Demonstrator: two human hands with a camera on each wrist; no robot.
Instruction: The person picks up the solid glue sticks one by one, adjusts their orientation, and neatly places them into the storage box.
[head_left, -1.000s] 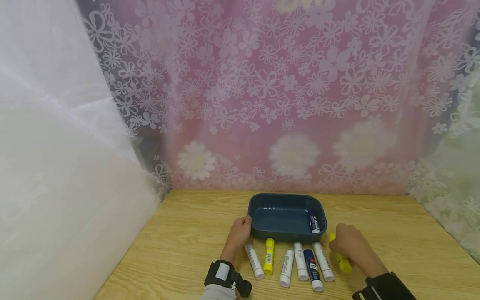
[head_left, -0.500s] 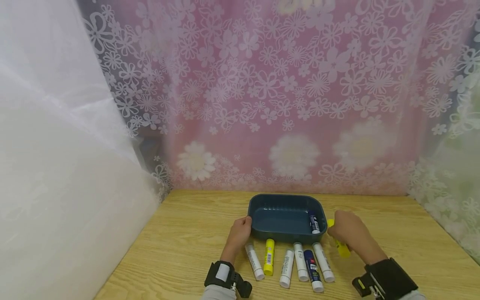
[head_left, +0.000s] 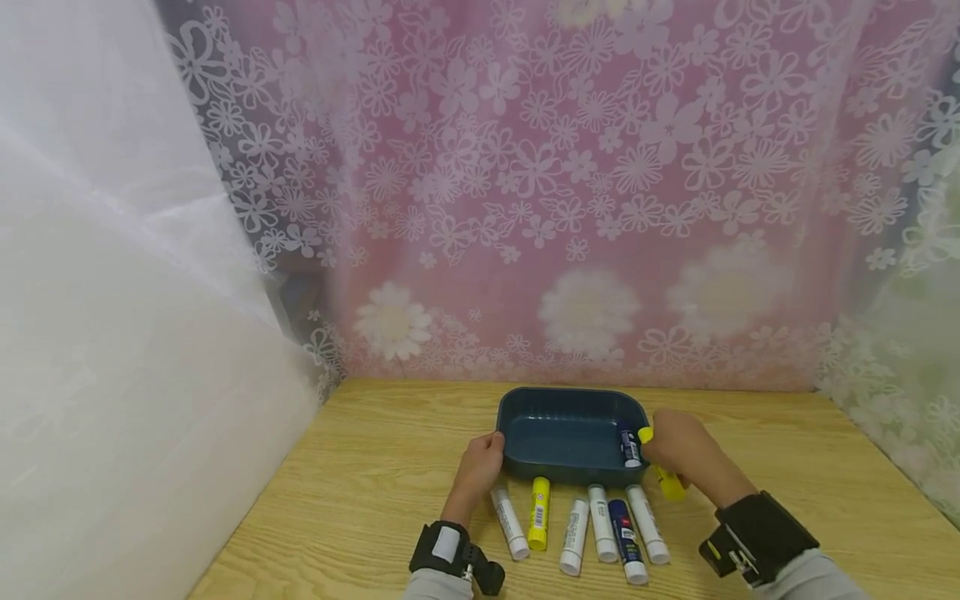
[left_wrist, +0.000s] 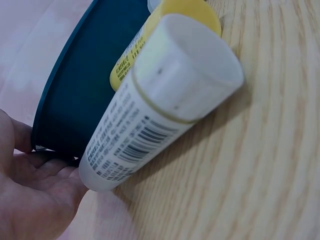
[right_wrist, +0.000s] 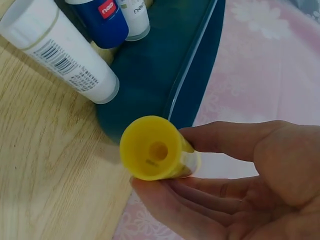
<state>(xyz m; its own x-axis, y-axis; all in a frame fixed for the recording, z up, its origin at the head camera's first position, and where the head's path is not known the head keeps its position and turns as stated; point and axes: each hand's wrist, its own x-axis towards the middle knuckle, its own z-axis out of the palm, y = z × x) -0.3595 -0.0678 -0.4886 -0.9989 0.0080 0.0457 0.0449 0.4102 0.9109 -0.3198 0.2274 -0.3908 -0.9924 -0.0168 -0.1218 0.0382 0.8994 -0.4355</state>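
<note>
My left hand [head_left: 480,467] grips the left end of a dark teal rectangular dish [head_left: 562,473], thumb at the rim and fingers underneath in the left wrist view. At the dish's right end, my right hand [head_left: 692,454] pinches a yellow glue stick [right_wrist: 151,148] between thumb and fingers. This stick is tilted, and its upper end overlaps the right rim in the head view. Inside the dish, against the right wall, lies a navy glue stick [head_left: 628,446] with a white cap. A white glue stick [left_wrist: 135,130] lies close beside my left fingers.
In front of the dish lie several white glue sticks [head_left: 575,537], another yellow glue stick [head_left: 538,514] and a second navy one [head_left: 627,542]. They rest on a wood-grain table [head_left: 360,500]. A pink flowered curtain [head_left: 480,250] hangs behind the table, with a white sheet [head_left: 135,333] at left.
My right hand has lifted the yellow glue stick off the table and carried it up and leftward to the dish's right rim. My left hand stays on the dish.
</note>
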